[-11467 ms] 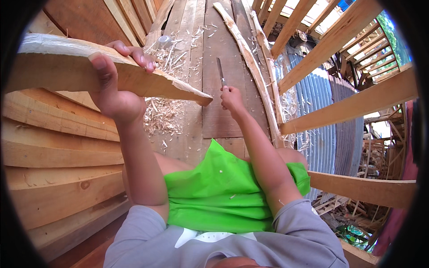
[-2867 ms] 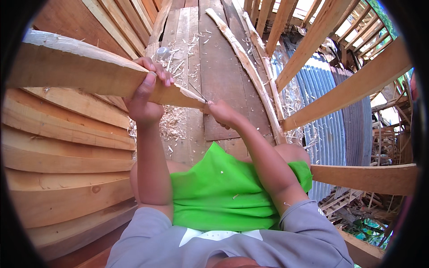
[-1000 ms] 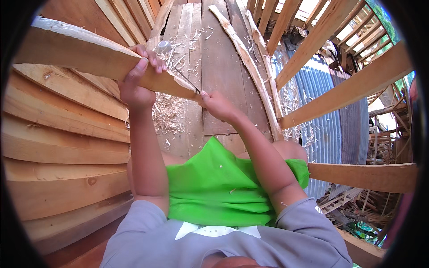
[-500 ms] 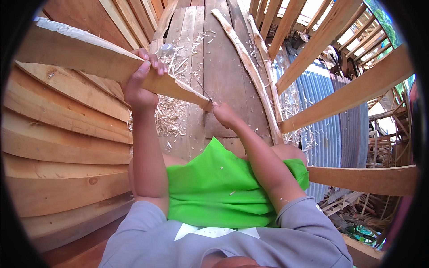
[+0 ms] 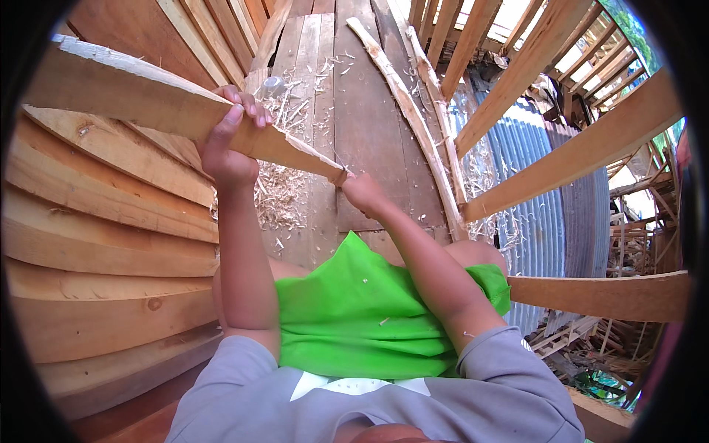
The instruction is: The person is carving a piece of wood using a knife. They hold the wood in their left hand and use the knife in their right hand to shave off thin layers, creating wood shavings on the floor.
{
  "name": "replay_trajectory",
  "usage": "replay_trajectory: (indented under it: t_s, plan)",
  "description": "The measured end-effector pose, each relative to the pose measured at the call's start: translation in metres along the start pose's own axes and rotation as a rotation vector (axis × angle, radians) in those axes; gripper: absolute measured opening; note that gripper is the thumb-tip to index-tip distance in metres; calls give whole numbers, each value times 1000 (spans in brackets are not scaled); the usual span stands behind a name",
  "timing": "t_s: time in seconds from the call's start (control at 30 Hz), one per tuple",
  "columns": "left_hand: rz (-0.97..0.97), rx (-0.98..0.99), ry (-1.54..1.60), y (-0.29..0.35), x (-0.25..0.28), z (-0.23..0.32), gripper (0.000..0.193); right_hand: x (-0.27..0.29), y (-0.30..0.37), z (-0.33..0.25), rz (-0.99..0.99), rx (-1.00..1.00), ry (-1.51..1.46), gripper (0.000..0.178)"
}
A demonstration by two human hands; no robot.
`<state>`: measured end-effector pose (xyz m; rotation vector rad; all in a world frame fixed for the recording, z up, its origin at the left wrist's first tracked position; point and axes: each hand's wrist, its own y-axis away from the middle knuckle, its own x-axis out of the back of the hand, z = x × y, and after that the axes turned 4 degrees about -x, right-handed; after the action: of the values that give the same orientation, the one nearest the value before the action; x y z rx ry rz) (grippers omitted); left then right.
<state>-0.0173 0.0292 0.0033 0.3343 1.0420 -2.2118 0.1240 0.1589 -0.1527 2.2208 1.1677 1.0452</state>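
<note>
A long pale wooden plank slants from the upper left toward the middle, one edge rough and freshly cut. My left hand is closed round it, fingers over the far edge and thumb on the near face. At the plank's narrow right end, my right hand is wrapped round a knife, its handle hidden in the fist. Only a thin sliver of the knife's blade shows, by the plank's tip. Curled wood shavings lie heaped on the floor below the plank.
Two peeled poles lie along the board floor to the right. Stacked planks line the left side. Wooden rails and corrugated metal sheets are at right. A small clear cup stands near the shavings.
My right hand has shifted slightly left, bringing the knife closer against the plank's end; less of the blade shows. My left hand keeps its grip almost in place.
</note>
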Motion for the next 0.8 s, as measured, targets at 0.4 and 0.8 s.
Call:
replay_trajectory:
  t_s: [0.4, 0.8]
  plan:
    - [-45, -10, 54, 0, 1, -2, 20, 3, -25, 30, -25, 36, -66, 42]
    - [237, -111, -15, -2, -13, -7, 17, -1, -7, 3, -60, 55, -100, 51]
